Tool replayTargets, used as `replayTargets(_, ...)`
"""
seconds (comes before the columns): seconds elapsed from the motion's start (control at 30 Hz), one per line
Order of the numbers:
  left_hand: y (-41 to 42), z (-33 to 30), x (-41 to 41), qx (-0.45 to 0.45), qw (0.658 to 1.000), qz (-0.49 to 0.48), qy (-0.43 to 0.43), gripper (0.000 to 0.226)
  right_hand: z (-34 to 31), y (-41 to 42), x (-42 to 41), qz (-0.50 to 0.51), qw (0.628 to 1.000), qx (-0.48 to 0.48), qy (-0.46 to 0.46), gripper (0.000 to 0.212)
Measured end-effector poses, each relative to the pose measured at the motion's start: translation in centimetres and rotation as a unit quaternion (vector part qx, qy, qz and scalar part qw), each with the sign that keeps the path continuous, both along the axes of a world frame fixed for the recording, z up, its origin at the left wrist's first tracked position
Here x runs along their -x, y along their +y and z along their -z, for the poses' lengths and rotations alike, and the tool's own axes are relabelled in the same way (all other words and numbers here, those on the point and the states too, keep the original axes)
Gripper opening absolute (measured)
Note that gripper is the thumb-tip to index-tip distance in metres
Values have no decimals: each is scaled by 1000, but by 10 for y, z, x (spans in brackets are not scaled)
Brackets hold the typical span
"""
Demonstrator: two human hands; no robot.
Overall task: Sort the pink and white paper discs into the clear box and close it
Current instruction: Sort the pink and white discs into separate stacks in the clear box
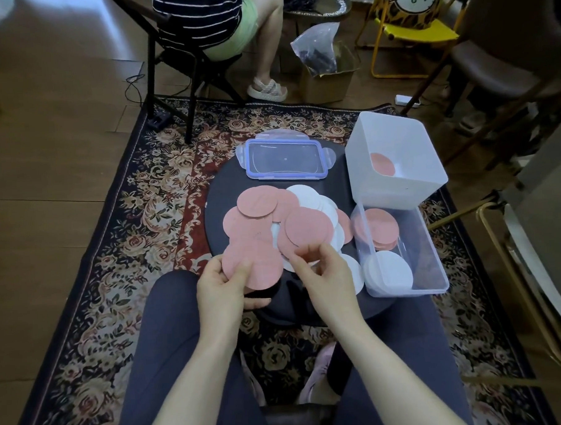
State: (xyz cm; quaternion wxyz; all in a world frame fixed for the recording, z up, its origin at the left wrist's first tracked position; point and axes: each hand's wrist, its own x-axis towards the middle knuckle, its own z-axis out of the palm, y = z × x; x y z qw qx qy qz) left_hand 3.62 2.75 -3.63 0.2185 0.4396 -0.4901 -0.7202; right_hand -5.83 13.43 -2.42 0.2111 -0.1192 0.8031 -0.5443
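Item: pink discs (252,265) pinched in my left hand (223,288); right hand (323,274) pinching a disc edge; clear box (403,252) right, on the surface. Risk: stack fanning, slipping floorward

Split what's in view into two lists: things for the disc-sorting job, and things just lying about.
For the job:
left hand holding a pink disc
right hand
disc pile
clear box
lid

Lying about:
white tub
plastic bag
cardboard box
yellow chair
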Motion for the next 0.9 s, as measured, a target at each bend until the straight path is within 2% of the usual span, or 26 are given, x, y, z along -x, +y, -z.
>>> replayTargets(0.2, -6, 3, -5, -8, 1000, 2, -22, 13, -1, -30, 20, -112, 976, -90, 164, 19)
replayTargets(0.4, -7, 6, -5, -3, 1000, 13, -19, 20, 2, -59, 34, -167, 953, -165, 191, 32)
replayTargets(0.53, -7, 10, -5, 0, 1000, 13, -16, 20, 4, -63, 34, -172, 939, -193, 229, 30)
replayTargets(0.73, -6, 11, -3, 2, 1000, 9, -16, 22, 2, -61, 31, -139, 965, -154, 163, 18)
replayTargets(0.83, -7, 11, -4, 3, 1000, 9, -18, 21, 0, -58, 29, -119, 979, -119, 111, 17)
replayTargets(0.9, -7, 10, -4, 1, 1000, 14, -19, 22, -3, -55, 30, -95, 985, -92, 107, 18)
